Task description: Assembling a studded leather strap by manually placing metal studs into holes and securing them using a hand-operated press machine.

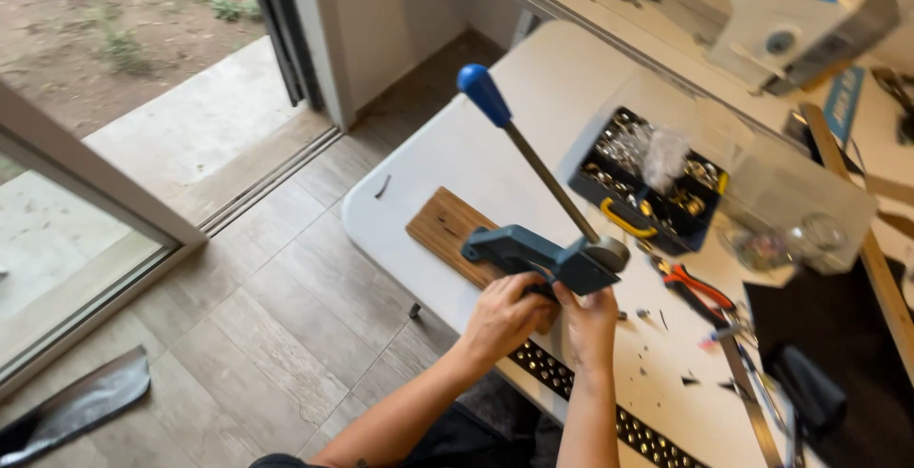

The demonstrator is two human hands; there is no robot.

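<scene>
Both hands together under the head of a grey hand press [543,257]: left hand [503,316] curled shut over something hidden below the press body, right hand [592,320] pinched closed beside it, touching, on a black studded strap [609,413] running off the table edge toward the body. One press, on one wooden board [441,225], with one lever tipped by a blue knob [483,94] slanting up and away. Further out on the white table [495,144]: one black tray of metal fittings [647,182], one red-handled pliers [695,289], one white sewing machine [762,11].
</scene>
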